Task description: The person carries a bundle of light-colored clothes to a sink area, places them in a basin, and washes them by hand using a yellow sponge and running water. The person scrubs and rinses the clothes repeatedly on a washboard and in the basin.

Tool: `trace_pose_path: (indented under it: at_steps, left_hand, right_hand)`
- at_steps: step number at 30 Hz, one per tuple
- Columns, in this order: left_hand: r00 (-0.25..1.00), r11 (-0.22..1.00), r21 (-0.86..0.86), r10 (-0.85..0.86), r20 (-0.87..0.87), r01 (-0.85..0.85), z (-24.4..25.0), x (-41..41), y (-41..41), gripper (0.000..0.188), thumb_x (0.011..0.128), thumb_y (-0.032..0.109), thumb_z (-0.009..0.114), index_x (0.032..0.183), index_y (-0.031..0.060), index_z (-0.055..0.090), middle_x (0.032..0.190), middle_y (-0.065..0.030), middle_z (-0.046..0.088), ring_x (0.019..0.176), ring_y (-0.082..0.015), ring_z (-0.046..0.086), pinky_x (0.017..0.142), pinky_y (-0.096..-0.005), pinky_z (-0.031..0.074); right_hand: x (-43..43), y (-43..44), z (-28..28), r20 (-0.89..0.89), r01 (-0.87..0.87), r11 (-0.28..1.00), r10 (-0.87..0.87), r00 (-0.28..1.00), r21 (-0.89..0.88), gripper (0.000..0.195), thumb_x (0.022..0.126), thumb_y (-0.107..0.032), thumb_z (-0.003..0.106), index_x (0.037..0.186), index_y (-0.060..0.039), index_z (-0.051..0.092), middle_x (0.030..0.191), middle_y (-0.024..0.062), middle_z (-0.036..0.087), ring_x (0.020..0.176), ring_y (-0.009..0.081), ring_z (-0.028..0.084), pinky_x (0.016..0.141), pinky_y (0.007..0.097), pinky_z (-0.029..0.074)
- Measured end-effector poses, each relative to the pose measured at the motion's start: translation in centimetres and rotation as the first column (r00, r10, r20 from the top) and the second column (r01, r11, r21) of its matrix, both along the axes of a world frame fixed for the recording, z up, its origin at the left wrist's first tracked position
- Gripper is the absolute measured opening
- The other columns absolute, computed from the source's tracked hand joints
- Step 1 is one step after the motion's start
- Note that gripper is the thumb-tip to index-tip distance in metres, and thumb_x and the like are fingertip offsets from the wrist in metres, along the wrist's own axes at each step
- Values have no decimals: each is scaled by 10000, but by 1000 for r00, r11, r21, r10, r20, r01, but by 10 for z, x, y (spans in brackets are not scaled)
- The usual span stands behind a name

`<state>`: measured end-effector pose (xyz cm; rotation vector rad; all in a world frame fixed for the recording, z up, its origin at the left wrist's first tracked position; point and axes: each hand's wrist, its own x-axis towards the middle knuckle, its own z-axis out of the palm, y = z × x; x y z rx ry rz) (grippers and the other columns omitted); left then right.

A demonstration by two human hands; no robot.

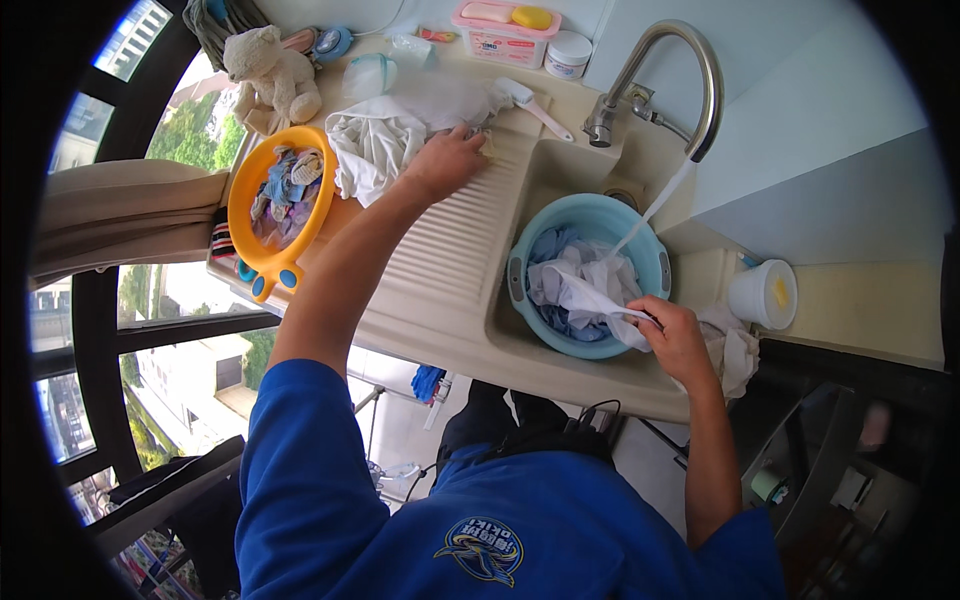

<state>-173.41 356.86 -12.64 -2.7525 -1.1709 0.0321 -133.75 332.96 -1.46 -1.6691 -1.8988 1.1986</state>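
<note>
Reaching across the ribbed washboard, my left hand [450, 161] rests at the edge of a heap of white cloth [375, 142]; the hand is slightly blurred, and whether its fingers grip anything is hidden. My right hand [671, 337] pinches an end of a white garment [589, 289] at the near right rim of a light blue plastic basin [589, 206]. The rest of that garment lies in the basin among blue and white clothes. Water runs from the curved metal faucet [709, 82] into the basin, which stands in the sink [504, 315].
Left of the white heap, a yellow basin [328, 202] holds small clothes. A plush bear [274, 75], a scrubbing brush [536, 109], a pink tub [506, 41] and a white jar [568, 54] line the back. At right are a white bucket [761, 294] and wet cloth [731, 349] on the sink's edge.
</note>
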Motion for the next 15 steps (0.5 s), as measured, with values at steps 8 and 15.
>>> trace_pose_path:
  at_steps: [8,15]
  left_hand:
    - [989,989,32,145,35,-146,29,-40,26,146,890,113,676,977,127,792,1150,-55,691,1241,-326,615,999,-449,572]
    - [977,959,190,200,78,-211,12,-87,21,104,882,99,656,929,111,749,1092,-61,704,1171,-332,628,958,-469,547]
  right_hand:
    - [12,-5,-6,-37,66,998,-65,997,7,215,985,2,640,1187,-12,714,985,173,758,873,306,735,818,368,554]
    - [9,7,-10,-74,57,998,-59,995,-34,139,1008,-62,678,1134,-12,711,903,182,714,757,310,633,746,397,523]
